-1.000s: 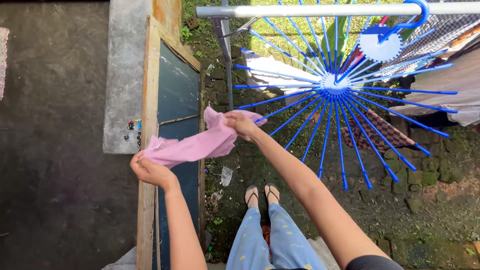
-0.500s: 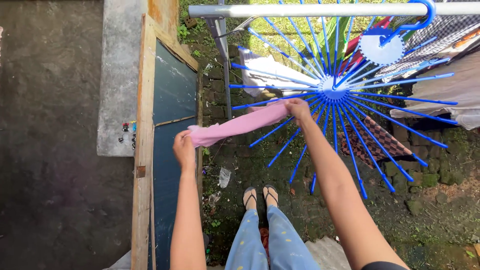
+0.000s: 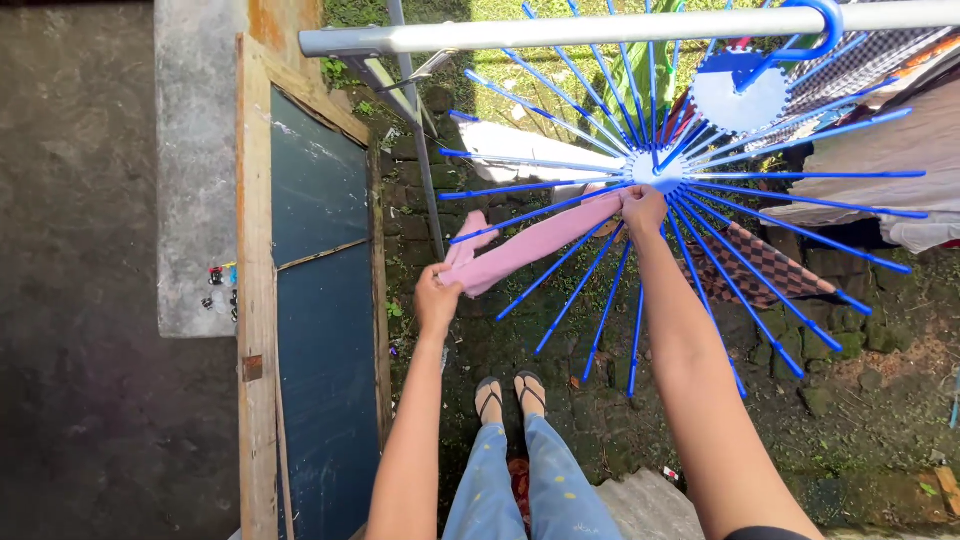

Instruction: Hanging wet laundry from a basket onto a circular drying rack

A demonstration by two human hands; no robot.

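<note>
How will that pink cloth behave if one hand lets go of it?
Probably floppy: the pink cloth only looks straight because the left hand and right hand stretch it. Its free corner crumples, so it seems light. It might slide off a smooth blue spoke.

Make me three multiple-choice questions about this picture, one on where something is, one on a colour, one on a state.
1. Where does the right hand hold the cloth?
A. Near the hub of the spoked hanger
B. At the wooden door
C. On the ground

2. What colour is the cloth?
A. Green
B. Pink
C. White

3. How is the cloth held?
A. Balled up
B. Dropped
C. Stretched between both hands

Answers: 1 A, the right hand is beside the hub. 2 B, it is plainly pink. 3 C, the left hand grips the other end.
</note>
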